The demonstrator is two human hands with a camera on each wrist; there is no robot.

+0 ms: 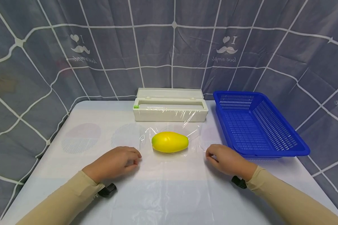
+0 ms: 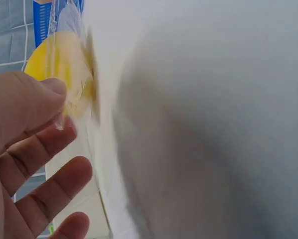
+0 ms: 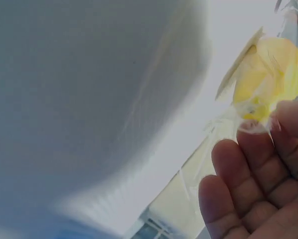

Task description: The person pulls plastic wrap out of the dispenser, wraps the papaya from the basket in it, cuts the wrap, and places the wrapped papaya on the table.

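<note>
A smooth yellow oblong fruit (image 1: 170, 142), greenish at its left end, lies on its side at the middle of the table. Clear plastic wrap (image 1: 195, 134) spreads around it and shows as glossy creases. On the left, my left hand (image 1: 116, 162) pinches an edge of the wrap between thumb and index finger, its other fingers loosely bent. My right hand (image 1: 228, 159) pinches the wrap's opposite edge between thumb and fingertips. In both wrist views, film (image 2: 59, 112) bunches at the fingertips, with the fruit (image 3: 271, 74) just beyond.
Behind the fruit stands a white wrap dispenser box (image 1: 170, 116), lid raised, with a small green piece at its left end. A blue perforated basket (image 1: 273, 153) sits at the right, close to the right hand. A grey checked curtain (image 1: 155, 43) borders the white-covered table (image 1: 163, 200).
</note>
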